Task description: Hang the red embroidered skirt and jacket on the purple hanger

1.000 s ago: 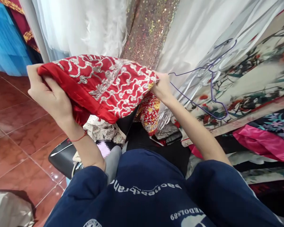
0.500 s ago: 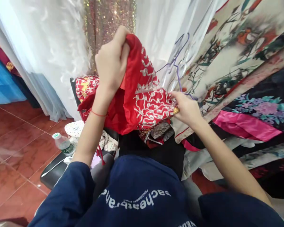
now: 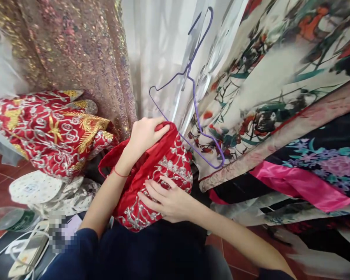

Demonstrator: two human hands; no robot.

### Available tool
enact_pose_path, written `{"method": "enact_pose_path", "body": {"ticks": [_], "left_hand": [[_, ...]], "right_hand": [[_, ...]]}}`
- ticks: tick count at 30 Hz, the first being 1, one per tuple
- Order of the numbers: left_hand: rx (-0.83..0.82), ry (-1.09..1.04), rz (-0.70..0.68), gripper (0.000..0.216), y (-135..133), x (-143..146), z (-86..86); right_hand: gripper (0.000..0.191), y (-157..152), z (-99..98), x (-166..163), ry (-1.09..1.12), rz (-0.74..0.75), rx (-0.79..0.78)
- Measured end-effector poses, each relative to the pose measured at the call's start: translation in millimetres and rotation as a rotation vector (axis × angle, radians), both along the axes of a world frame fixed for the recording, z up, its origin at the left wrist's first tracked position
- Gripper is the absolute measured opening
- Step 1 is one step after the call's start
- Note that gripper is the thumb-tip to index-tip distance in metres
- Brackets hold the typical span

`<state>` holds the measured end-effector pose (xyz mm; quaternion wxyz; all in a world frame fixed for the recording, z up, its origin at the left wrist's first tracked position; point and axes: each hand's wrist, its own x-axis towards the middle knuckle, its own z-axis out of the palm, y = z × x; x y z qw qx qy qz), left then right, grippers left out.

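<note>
Left hand is clenched on the top edge of the red embroidered garment, its fingers curled over the fold. A red string sits at that wrist. Right hand lies flat on the silver-embroidered face, fingers spread and released, pressing, not pinching.

Change: a second ago the garment was stretched out in the air between both hands, then lifted high by the left hand with the right pinching a corner. Now it is down low, bunched just in front of the person's body. The right hand has let go of the corner and rests on the cloth, so the piece looks gathered and held down rather than spread.

A purple wire hanger hangs just above and right, apart from the garment. A second red piece with gold thread lies to the left, sequin fabric behind it. Floral print cloth and pink satin are on the right.
</note>
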<state>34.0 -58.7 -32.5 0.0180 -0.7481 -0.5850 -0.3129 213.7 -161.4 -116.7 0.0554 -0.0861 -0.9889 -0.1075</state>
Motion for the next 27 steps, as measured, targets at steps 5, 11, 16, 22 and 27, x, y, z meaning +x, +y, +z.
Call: {"method": "enact_pose_path", "body": {"ticks": [5, 11, 16, 22, 27], "left_hand": [[-0.085, -0.044, -0.043, 0.043, 16.6, 3.6, -12.4], [-0.205, -0.082, -0.182, 0.039, 29.8, 22.4, -29.7], [-0.304, -0.100, -0.126, 0.043, 52.5, 5.4, -50.3], [-0.250, -0.239, 0.104, 0.040, 83.3, -11.2, -80.3], [-0.200, -0.353, 0.144, 0.043, 98.7, -14.3, -89.6]], "right_hand": [[0.086, 16.6, -21.9, -4.5, -0.122, -0.056, -0.170], [0.078, 32.2, -38.3, -17.2, -0.132, -0.129, -0.145], [0.072, 42.4, -16.1, 11.9, -0.183, -0.198, -0.230], [0.039, 22.7, 10.9, 60.1, -0.184, -0.571, -0.186], [0.028, 7.7, 24.7, 88.8, -0.241, -0.551, -0.295]]}}
